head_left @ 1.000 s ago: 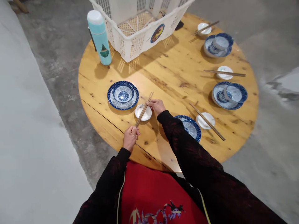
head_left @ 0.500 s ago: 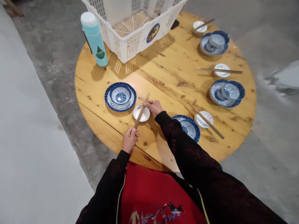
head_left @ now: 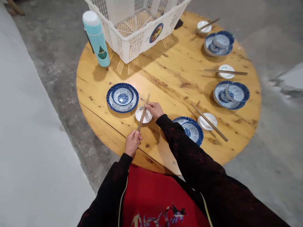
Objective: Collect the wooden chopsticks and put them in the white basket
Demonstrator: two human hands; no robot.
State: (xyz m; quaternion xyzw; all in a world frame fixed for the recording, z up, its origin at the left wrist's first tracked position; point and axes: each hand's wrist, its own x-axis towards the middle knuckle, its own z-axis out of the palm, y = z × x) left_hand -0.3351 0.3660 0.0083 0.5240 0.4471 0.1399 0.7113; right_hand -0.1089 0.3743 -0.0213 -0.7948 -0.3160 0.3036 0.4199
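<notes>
A pair of wooden chopsticks lies across a small white dish near the table's front edge. My left hand is closed around the near ends of the pair. Further up, my right hand pinches the chopsticks near their far ends, just above the dish's rim. To the left of the dish is a blue-and-white plate with a matching bowl in it. My right forearm passes over part of another blue-patterned plate.
A white plastic basket stands at the back of the round wooden table, beside a light-blue bottle. Along the right side are stacked blue-and-white bowls and small white dishes with chopsticks across them. A dark object lies behind the basket.
The chopsticks have turned slightly over the dish, their far ends shifting a little left. Both hands keep hold of them. The whole view has moved very slightly.
</notes>
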